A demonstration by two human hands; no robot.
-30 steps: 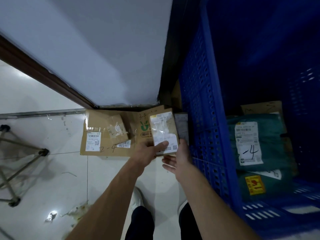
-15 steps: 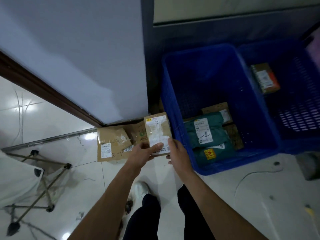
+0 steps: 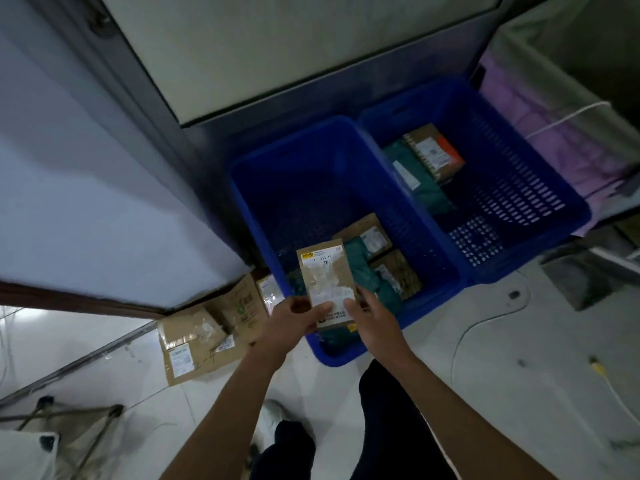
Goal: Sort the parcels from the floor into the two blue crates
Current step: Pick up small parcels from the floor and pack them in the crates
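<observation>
Just below the middle of the frame, both hands hold a small brown parcel (image 3: 325, 280) above the near-left corner of the left blue crate (image 3: 433, 268). The left hand (image 3: 291, 322) pinches its lower left edge, thumb on the label; the right hand (image 3: 372, 318) closes its fingers on the lower right edge. The parcel's long axis runs up the frame, tilted slightly left — label side up. The right blue crate (image 3: 568, 202) sits beside it, upper right. More boxes (image 3: 197, 344) lie on the floor at lower left.

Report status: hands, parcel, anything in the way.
Left hand and right hand both grip flat brown cardboard parcel. Held above near blue plastic crate. Nothing in the way.
</observation>
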